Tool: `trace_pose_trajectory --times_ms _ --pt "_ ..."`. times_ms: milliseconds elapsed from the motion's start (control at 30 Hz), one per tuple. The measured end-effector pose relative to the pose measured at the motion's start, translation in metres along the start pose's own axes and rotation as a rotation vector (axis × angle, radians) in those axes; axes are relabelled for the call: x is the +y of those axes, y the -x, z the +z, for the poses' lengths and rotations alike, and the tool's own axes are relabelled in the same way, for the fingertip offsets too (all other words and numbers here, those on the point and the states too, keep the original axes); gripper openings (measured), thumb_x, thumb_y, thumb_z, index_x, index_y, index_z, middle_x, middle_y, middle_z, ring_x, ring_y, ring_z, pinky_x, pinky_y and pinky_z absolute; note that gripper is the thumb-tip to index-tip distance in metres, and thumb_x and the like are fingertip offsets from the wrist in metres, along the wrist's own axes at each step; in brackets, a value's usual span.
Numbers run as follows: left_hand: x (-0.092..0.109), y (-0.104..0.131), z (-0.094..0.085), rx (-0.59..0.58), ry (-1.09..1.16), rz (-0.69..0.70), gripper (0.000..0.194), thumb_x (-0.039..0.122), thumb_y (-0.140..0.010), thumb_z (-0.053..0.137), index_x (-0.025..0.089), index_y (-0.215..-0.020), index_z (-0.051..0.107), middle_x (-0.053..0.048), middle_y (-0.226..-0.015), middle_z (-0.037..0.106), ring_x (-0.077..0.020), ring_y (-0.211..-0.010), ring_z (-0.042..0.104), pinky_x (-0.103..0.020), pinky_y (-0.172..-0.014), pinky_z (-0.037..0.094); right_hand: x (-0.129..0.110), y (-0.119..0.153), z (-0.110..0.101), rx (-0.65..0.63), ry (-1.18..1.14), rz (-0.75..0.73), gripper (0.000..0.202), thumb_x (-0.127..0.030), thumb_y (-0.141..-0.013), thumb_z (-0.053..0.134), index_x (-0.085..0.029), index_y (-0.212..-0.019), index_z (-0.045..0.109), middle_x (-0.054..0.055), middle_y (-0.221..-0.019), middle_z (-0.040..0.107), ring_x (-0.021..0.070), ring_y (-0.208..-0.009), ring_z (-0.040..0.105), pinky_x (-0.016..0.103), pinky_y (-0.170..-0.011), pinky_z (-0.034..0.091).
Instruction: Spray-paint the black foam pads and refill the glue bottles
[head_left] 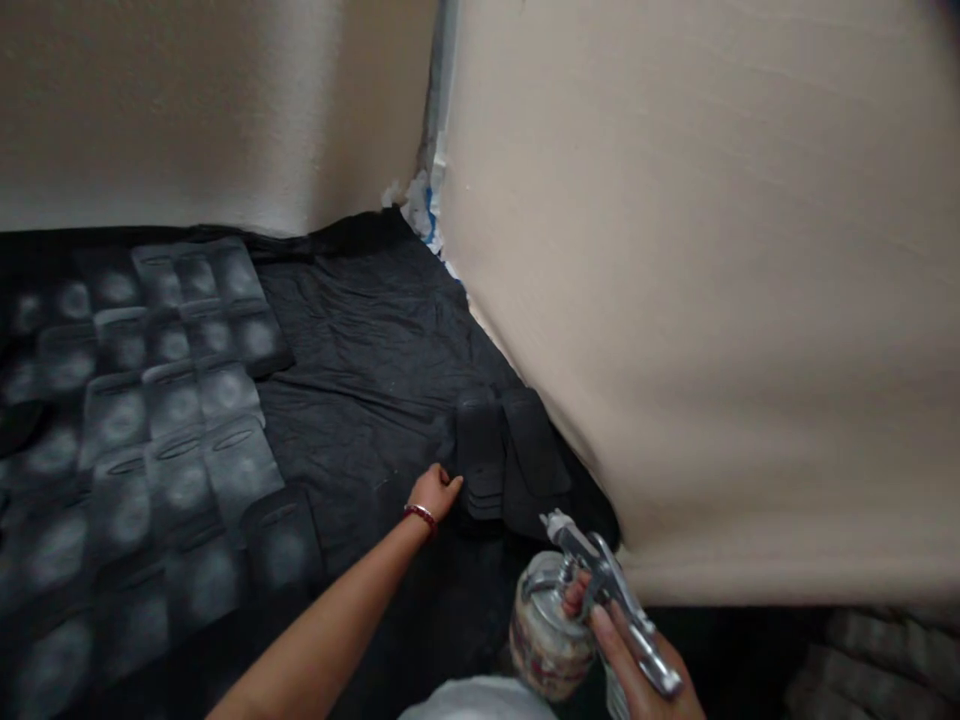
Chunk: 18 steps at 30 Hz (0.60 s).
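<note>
My right hand point(615, 640) is wrapped round the handle of a metal spray gun point(615, 590) with a stained cup point(551, 625) under it. The gun's nozzle points up and to the left. Further left, my left hand point(436, 492) has its fingers closed beside a stack of black flat pieces point(480, 455); whether it grips anything is too small to tell. Touching that stack on its right lie more black pieces point(536, 445), some overlapping. A red bracelet circles my left wrist.
Rows of dark flat pieces with whitish round patches point(180, 400) cover the left side of a wrinkled black sheet point(360, 340). Pale sheeting point(697, 300) rises on the right, and a beige wall point(187, 110) stands behind. Stacked bundles point(877, 660) sit at the lower right.
</note>
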<state>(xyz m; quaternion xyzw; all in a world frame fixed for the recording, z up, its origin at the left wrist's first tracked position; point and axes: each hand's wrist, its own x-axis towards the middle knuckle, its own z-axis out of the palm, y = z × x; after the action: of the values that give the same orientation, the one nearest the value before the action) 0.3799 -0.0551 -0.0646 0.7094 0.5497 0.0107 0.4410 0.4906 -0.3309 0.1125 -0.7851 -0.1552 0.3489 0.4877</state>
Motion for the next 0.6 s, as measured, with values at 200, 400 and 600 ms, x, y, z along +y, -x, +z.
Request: trace_pose_trajectory --times_ms 200,400,600 --pt "0.053 0.019 0.024 0.096 -0.241 -0.142 0.054 0.053 -0.08 0.06 0.012 -0.113 0.049 -0.022 -0.119 0.058 -0.034 -0.105 0.063 -0.039 -0.08 0.049 0.02 0.008 -0.027 -0.099 -0.047 -0.052 0.039 -0.05 -0.084 0.065 -0.017 -0.103 0.074 0.011 -0.109 0.072 0.0284 -0.11 0.064 0.032 -0.098 0.049" --pt "0.111 0.023 0.041 0.226 -0.373 0.208 0.034 0.041 -0.089 0.053 0.014 -0.11 0.051 -0.018 -0.117 0.055 -0.0288 -0.111 0.057 -0.035 -0.088 0.046 0.022 0.017 -0.058 0.055 -0.146 -0.025 0.043 -0.052 -0.079 0.07 -0.016 -0.101 0.075 0.012 -0.103 0.074 0.031 -0.108 0.064 0.034 -0.094 0.053" --pt "0.179 0.01 0.106 0.189 -0.386 -0.013 0.066 0.05 -0.073 0.073 0.008 -0.118 0.049 -0.022 -0.118 0.054 -0.034 -0.113 0.055 -0.042 -0.09 0.048 0.022 0.023 -0.075 0.228 -0.132 -0.002 0.047 -0.059 -0.075 0.07 -0.017 -0.095 0.076 0.01 -0.099 0.075 0.0311 -0.107 0.065 0.036 -0.097 0.051"
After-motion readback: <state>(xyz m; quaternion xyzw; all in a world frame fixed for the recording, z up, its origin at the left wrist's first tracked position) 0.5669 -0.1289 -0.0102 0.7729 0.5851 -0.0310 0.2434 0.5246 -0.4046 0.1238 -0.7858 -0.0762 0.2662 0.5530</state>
